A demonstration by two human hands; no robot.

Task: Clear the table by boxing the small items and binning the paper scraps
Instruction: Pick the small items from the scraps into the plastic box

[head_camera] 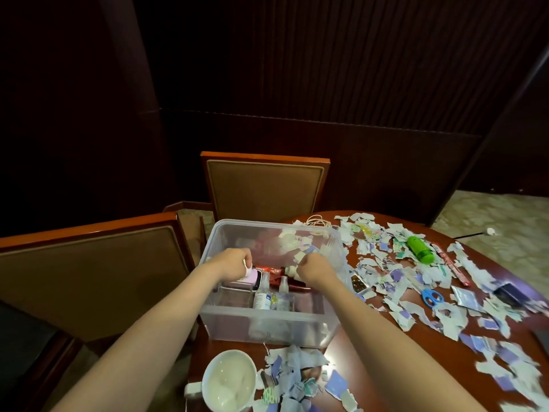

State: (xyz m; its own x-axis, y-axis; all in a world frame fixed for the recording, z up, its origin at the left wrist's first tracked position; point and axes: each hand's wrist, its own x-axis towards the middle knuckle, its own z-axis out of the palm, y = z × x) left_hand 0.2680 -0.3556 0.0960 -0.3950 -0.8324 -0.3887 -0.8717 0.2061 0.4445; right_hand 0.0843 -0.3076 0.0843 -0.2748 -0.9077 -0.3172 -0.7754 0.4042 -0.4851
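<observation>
A clear plastic box (269, 328) stands at the table's left edge. Both my hands reach inside it. My left hand (234, 261) pinches a small white piece just above a pink case (243, 281). My right hand (312, 267) has curled fingers around a small white-capped bottle (289, 272). Two spray bottles (263, 292) and a red wrapper (267, 269) lie in the box. Torn paper scraps (395, 295) cover the table to the right and pile up near the front (294, 379).
On the table lie a green tube (420, 249), blue scissors (432, 297), a pill blister (358, 283), rubber bands (318, 223), a red stick (451, 264) and a dark wallet (512, 294). A white mug (228, 380) stands at the front. Two chairs (264, 185) stand behind and left.
</observation>
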